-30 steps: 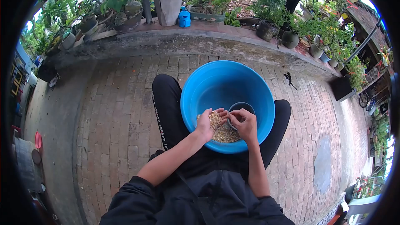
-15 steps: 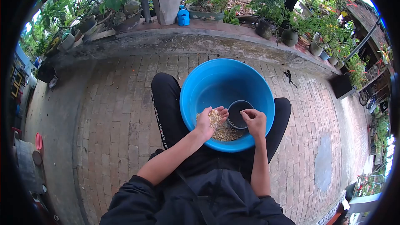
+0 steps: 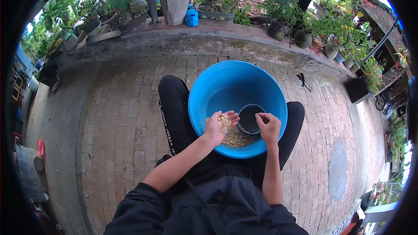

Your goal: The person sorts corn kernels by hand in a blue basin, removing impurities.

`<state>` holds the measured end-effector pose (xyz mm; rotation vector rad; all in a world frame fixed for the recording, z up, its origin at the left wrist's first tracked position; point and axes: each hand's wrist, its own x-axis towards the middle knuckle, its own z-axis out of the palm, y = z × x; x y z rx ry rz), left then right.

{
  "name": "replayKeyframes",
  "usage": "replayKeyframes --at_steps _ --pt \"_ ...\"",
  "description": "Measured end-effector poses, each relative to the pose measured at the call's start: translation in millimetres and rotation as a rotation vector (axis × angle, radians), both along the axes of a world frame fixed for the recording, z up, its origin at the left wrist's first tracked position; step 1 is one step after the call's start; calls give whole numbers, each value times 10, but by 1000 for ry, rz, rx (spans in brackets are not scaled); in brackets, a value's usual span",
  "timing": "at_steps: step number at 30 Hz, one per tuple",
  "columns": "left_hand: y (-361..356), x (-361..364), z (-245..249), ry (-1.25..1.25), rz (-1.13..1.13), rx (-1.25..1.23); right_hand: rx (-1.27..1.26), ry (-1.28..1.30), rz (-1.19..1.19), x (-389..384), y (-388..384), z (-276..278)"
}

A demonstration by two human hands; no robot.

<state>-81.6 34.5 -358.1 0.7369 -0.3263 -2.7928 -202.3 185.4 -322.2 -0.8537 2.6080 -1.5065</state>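
Note:
A big blue tub (image 3: 237,76) rests between my knees. Cupped palm-up over its left side, my left hand (image 3: 215,129) holds a pile of yellowish grains (image 3: 225,124). My right hand (image 3: 268,127) is at the tub's right, above the edge of a small dark round container (image 3: 249,115), its thumb and fingertips pinched together; anything between them is too small to make out. More loose grains (image 3: 237,139) lie on the tub's bottom near my body, beside the small container, which has a few bits inside.
Brick paving (image 3: 117,126) surrounds me. A low concrete ledge (image 3: 174,43) runs across the front, carrying potted plants, a grey pot (image 3: 174,6) and a small blue watering can (image 3: 192,18). A dark square planter (image 3: 358,90) stands at the right.
My right hand has shifted slightly to the right, its fingertips now nearer the small container's right rim. My left hand stays almost still with the grains.

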Motion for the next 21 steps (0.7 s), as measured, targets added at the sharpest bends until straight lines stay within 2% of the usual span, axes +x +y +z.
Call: replayKeyframes --at_steps 13,21 --pt "-11 -18 -64 13 -5 -8 4 81 134 124 -94 12" --pt "-16 -19 -96 6 -5 11 17 173 384 314 -252 166"
